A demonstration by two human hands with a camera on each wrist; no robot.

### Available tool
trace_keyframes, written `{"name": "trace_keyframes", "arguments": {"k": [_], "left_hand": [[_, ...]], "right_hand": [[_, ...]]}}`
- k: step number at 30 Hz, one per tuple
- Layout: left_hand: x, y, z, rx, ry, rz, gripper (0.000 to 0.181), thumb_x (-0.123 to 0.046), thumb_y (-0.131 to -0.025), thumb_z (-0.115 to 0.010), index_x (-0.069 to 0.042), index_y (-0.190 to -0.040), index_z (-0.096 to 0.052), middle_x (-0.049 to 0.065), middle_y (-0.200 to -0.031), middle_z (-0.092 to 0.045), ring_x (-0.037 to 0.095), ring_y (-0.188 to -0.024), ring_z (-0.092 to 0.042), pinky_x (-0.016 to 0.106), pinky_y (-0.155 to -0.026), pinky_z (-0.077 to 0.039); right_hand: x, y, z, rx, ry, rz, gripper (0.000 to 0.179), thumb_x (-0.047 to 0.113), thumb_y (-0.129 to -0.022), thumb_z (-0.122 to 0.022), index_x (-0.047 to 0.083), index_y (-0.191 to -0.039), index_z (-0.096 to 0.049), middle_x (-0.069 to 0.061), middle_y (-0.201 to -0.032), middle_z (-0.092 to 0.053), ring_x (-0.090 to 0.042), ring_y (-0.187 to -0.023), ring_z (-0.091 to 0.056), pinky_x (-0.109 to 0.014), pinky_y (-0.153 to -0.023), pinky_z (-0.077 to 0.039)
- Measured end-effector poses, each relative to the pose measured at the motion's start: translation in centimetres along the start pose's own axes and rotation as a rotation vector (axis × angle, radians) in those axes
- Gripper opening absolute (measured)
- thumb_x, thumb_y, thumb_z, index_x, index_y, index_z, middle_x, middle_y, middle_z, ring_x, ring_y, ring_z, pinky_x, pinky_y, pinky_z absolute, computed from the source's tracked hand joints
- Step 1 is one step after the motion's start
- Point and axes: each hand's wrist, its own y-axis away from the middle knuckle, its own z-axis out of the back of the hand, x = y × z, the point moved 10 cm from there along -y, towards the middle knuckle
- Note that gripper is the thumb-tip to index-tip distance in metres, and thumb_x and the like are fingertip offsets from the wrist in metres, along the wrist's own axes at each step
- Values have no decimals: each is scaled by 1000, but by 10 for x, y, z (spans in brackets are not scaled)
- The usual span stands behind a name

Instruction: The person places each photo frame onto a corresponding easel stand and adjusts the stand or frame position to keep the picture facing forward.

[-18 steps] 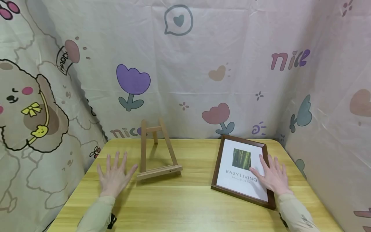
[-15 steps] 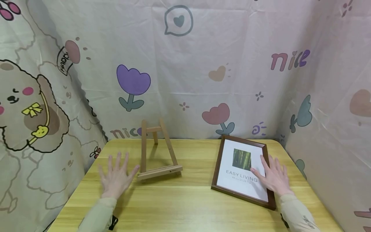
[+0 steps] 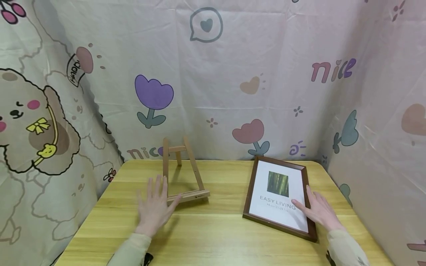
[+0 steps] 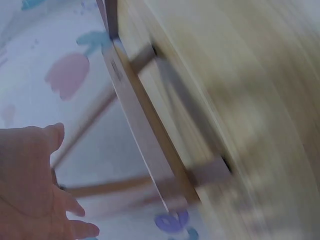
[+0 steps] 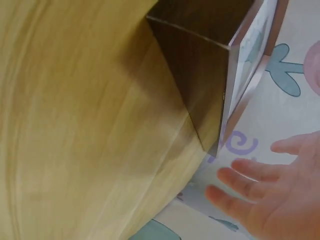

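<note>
A small wooden easel (image 3: 189,195) stands on the left half of the table, its ledge facing the front. My left hand (image 3: 154,210), fingers spread, is at the easel's lower left and overlaps its left leg and ledge in the head view. The left wrist view shows the easel's ledge (image 4: 145,130) beyond that hand, blurred. To the right lies a brown picture frame (image 3: 279,199), face up, with a white sheet reading "EASY LIVING". Over its right edge is my right hand (image 3: 319,210), fingers extended and the thumb above the sheet. In the right wrist view the frame's dark side (image 5: 195,75) rises beside the fingers.
The yellow wood-grain table (image 3: 213,236) carries both things. A patterned cloth (image 3: 206,74) hangs right behind its back edge and along both sides. Between the easel and the picture frame lies a stretch of bare tabletop.
My left hand has moved right, from beside the easel to in front of its left leg. My right hand has drawn slightly right and toward me. Easel and picture frame stay in place.
</note>
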Motion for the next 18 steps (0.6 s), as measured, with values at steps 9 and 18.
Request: {"name": "trace_keyframes", "arguments": {"k": [9,18], "left_hand": [[-68,-5,-15,-9,5,-109,95,-70,-94,-47,-9,-161,-19,15,-170,-10,37,-158,-9,67,-125,-4],[-137,-11,-37,42,91,-253,95,-71,-95,-45,-8,-161,-19,14,-170,-15,35,-158,-15,56,-128,-15]], "right_hand": [[-10,2,-9,82,-62,-30,118,67,-91,-57,-19,-152,-3,-53,-148,-18,-68,-135,-25,-76,-107,-33],[3,11,-4,6,-144,130,107,47,-85,-76,-14,-152,-18,-45,-138,-48,-61,-123,-50,-67,-98,-47]]}}
